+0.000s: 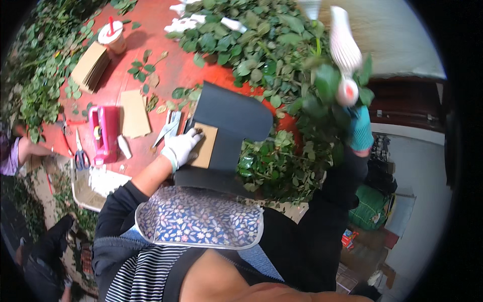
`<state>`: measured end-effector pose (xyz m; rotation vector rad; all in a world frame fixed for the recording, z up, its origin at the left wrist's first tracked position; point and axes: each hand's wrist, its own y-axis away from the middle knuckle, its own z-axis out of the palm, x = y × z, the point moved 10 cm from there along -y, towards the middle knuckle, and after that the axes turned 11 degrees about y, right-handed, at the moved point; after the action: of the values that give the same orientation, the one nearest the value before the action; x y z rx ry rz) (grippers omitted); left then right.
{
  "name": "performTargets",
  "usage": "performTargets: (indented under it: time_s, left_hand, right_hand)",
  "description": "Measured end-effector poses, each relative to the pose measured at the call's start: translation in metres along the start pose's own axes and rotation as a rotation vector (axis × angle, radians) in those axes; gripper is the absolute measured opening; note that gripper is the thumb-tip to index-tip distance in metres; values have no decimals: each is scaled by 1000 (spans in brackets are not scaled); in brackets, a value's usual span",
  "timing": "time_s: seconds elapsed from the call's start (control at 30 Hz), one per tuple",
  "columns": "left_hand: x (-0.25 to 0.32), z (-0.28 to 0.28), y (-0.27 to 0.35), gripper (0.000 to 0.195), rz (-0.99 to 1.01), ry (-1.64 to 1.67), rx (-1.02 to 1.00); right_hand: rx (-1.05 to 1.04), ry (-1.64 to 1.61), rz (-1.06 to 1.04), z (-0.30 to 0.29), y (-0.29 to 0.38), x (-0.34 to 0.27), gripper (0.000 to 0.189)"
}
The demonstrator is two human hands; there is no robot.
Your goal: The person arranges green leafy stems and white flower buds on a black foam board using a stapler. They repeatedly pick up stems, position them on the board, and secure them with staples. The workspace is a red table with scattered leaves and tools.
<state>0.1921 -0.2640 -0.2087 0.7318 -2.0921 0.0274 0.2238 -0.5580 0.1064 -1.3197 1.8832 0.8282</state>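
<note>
My left hand [183,148], in a white glove, rests on a piece of tan cardboard [207,147] that lies on a dark sheet [230,113]. Raised at the right, my right hand [358,126] wears a teal knit glove and is closed around leafy rose stems [332,102], though blur and leaves hide the fingers. By those stems are flower heads in white foam net sleeves [344,41]; one shows a pink-red end towards me. A metal stapler [171,124] lies beside my left hand.
A pink tape dispenser [103,134], scissors [80,153], cardboard pieces [134,113], a cardboard stack [89,68] and a lidded cup [113,37] stand or lie on the red table [158,75]. Heaps of leafy stems [260,49] cover its far side. A co-worker's arm [32,149] shows at the left.
</note>
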Motion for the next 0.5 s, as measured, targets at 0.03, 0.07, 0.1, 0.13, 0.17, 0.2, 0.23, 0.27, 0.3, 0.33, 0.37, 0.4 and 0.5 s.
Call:
performTargets:
  time_s: [0.03,0.07,0.1,0.13,0.17,0.2,0.23,0.27,0.3,0.33,0.37,0.4,0.5]
  left_hand:
    - [1,1,-3,72,-6,-3,-19]
    - [0,3,-3,72,8,22,-13]
    - [4,2,-3,71,40,27,1]
    - [8,2,-4,69,38,12,-4]
    - [11,1,-4,67,35,-2,-10]
    - [15,-2,-3,65,53,-38,20]
    - [10,-4,-2,63,26,-25,15]
    - [2,1,-2,61,22,4,8]
    - [-9,5,-3,61,14,12,8]
    - [-10,11,-6,61,44,45,-1]
    - [-3,5,-6,59,82,26,79]
    - [-2,2,-4,57,97,24,83]
    - [-7,4,-5,54,126,48,83]
  right_hand:
    - [-94,-136,61,13,13,1,46]
    - [-209,-222,123,29,26,-2,49]
    - [-326,-253,178,44,40,-2,52]
    - [-501,48,133,60,50,-10,54]
    - [-672,343,37,75,61,-19,56]
    - [-906,591,-124,88,73,-17,50]
    - [-940,706,-245,112,80,-20,47]
    - [-965,813,-376,133,87,-23,44]
    - [-903,765,-411,152,94,-4,42]
    - [-840,740,-402,165,105,8,40]
    - [-897,703,-342,170,119,47,39]
    - [-954,710,-239,178,122,66,39]
    - [-1047,712,-58,194,128,121,37]
